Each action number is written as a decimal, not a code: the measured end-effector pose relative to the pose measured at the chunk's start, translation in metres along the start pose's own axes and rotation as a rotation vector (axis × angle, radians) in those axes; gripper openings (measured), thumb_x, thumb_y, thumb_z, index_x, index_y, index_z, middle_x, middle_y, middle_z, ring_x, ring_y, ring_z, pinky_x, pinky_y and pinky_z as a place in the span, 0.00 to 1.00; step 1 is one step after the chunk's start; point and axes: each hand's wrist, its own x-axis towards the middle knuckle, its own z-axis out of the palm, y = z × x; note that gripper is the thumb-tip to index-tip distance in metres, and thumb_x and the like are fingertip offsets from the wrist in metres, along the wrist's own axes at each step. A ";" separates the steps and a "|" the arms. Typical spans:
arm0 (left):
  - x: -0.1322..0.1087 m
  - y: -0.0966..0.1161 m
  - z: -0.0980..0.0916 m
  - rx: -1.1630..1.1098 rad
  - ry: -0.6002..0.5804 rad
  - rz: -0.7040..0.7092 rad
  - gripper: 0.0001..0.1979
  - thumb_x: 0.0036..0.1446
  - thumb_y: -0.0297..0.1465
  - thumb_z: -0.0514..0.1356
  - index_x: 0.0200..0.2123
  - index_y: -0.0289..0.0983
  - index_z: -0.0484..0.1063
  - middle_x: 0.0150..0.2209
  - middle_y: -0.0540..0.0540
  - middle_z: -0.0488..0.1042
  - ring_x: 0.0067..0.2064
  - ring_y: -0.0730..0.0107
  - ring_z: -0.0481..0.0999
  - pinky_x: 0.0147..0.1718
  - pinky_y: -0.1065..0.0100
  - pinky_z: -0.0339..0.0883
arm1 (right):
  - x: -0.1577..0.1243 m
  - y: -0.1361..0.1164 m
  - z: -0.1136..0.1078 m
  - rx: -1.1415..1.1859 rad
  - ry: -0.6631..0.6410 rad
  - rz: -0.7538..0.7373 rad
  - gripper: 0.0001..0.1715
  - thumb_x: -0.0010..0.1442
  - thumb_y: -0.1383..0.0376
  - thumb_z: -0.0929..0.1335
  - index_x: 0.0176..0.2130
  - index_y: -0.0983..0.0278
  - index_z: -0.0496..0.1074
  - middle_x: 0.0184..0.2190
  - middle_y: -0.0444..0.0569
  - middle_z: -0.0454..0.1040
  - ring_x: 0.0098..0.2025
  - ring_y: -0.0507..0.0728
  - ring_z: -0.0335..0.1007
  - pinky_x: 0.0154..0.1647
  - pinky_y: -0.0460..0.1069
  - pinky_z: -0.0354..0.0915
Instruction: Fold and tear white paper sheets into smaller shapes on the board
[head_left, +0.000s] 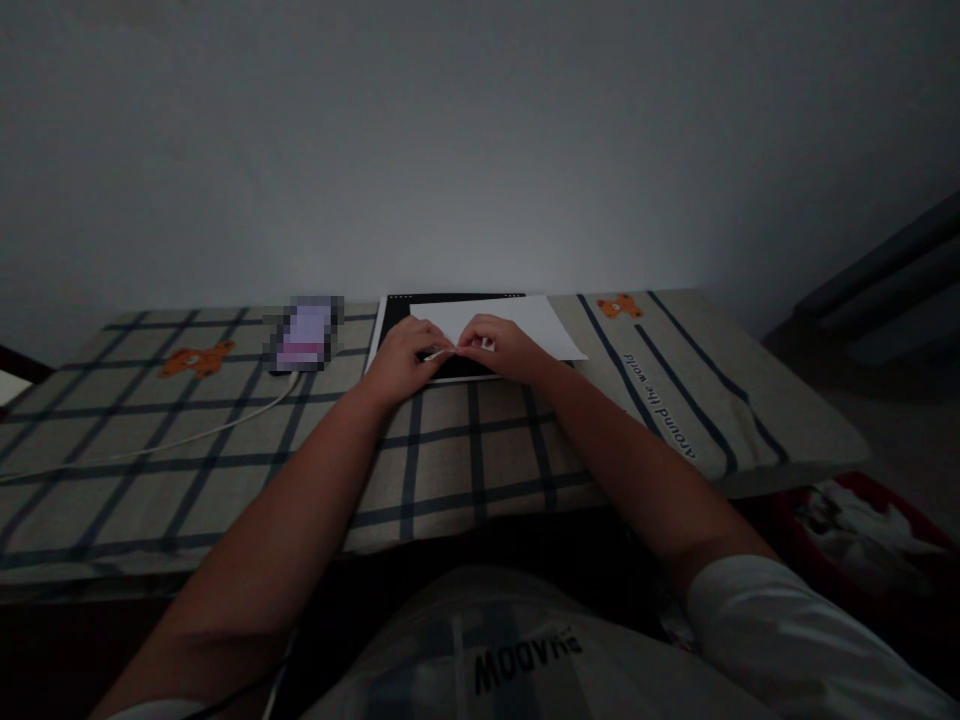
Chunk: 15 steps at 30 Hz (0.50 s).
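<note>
A white sheet of paper (525, 318) lies at a slant on a black board with a white border (395, 312), near the wall. My left hand (405, 357) is closed over the board's left part, fingertips pinched on a thin white edge of the paper. Right beside it, my right hand (501, 347) is closed too, thumb and fingers pinching the paper's near edge. The fingertips of both hands almost meet. My fingers cover the near left part of the sheet, so I cannot tell whether it is folded there.
A checked cloth (442, 450) covers the table. To the left lies a blurred-out phone (306, 335) with a white cable (247, 421) running off left. The wall (480, 150) rises behind the table. A red bin (862, 480) with crumpled white stuff stands below, right.
</note>
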 end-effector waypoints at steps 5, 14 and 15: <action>0.000 -0.003 -0.001 0.000 0.000 -0.016 0.18 0.66 0.46 0.57 0.36 0.41 0.80 0.37 0.43 0.80 0.41 0.59 0.74 0.44 0.56 0.66 | 0.000 0.000 -0.001 0.010 0.014 0.031 0.17 0.65 0.52 0.69 0.37 0.63 0.76 0.36 0.48 0.75 0.37 0.54 0.66 0.39 0.50 0.62; 0.001 -0.001 -0.002 0.043 -0.003 -0.014 0.15 0.66 0.42 0.57 0.36 0.41 0.80 0.37 0.43 0.80 0.41 0.59 0.74 0.44 0.56 0.65 | -0.001 0.007 -0.001 -0.026 -0.001 0.124 0.08 0.63 0.62 0.70 0.37 0.65 0.78 0.35 0.48 0.75 0.36 0.54 0.66 0.39 0.50 0.60; 0.001 -0.002 -0.002 0.055 -0.013 -0.014 0.15 0.66 0.42 0.57 0.38 0.41 0.80 0.37 0.43 0.80 0.41 0.59 0.74 0.44 0.56 0.65 | -0.001 0.007 -0.001 -0.027 0.001 0.121 0.08 0.63 0.62 0.70 0.37 0.65 0.78 0.35 0.48 0.75 0.35 0.54 0.66 0.39 0.50 0.60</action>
